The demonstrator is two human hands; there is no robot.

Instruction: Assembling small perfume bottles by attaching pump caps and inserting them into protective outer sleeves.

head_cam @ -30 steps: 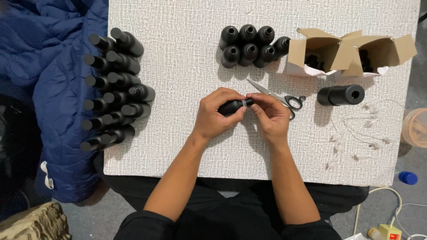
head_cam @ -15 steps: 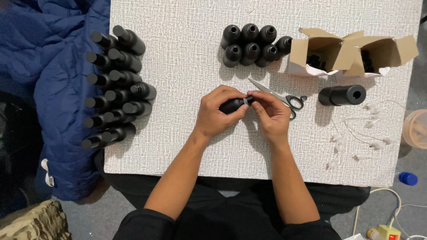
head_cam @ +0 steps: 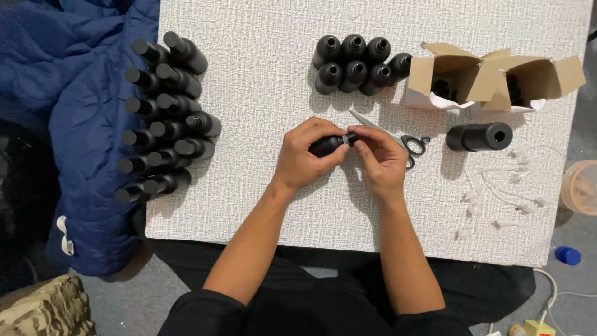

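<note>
My left hand (head_cam: pixel 305 154) grips a small black bottle (head_cam: pixel 325 145) lying sideways over the middle of the white textured table (head_cam: pixel 261 62). Fingers of my right hand (head_cam: pixel 380 160) pinch the bottle's neck end, where a pale ring shows. Both hands hover just above the table surface. Black-handled scissors (head_cam: pixel 410 144) lie directly behind my right hand.
Several capped black bottles (head_cam: pixel 163 118) stand in rows at the table's left edge. Uncapped black bottles (head_cam: pixel 356 57) cluster at the back. Two open cardboard boxes (head_cam: pixel 497 78) sit back right, a black cylinder (head_cam: pixel 479 136) lies beside them, and small white pieces (head_cam: pixel 507 186) scatter at right. Blue jacket (head_cam: pixel 81 124) lies left.
The hands stay on the bottle with only slight finger shifts at its neck; nothing else has moved.
</note>
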